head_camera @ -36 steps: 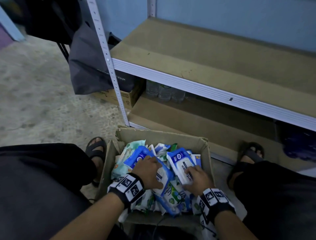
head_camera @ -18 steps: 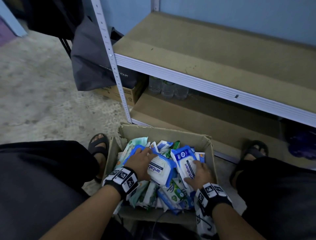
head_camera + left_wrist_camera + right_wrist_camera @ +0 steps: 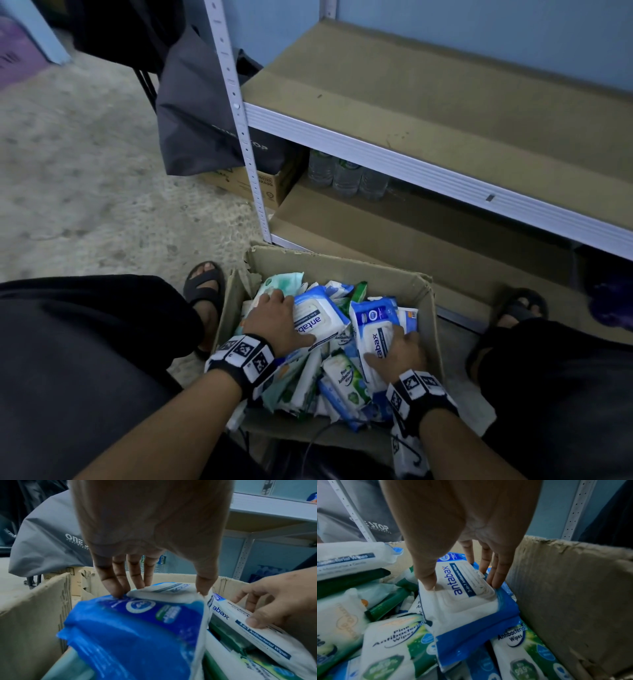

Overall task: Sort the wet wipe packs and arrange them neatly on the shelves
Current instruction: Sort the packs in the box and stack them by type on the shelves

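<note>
hands (image 3: 279,320) (image 3: 399,353) gripping antabax packs (image 3: 462,592), shelf (image 3: 428,164)

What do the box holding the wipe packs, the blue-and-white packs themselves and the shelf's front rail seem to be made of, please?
Box: brown corrugated cardboard, matt, with a torn, frayed rim.
Blue-and-white packs: soft plastic film, slightly glossy, creased where the fingers press in.
Front rail: probably painted or coated metal, pale, ribbed and smooth. The perforated upright looks the same.
</note>
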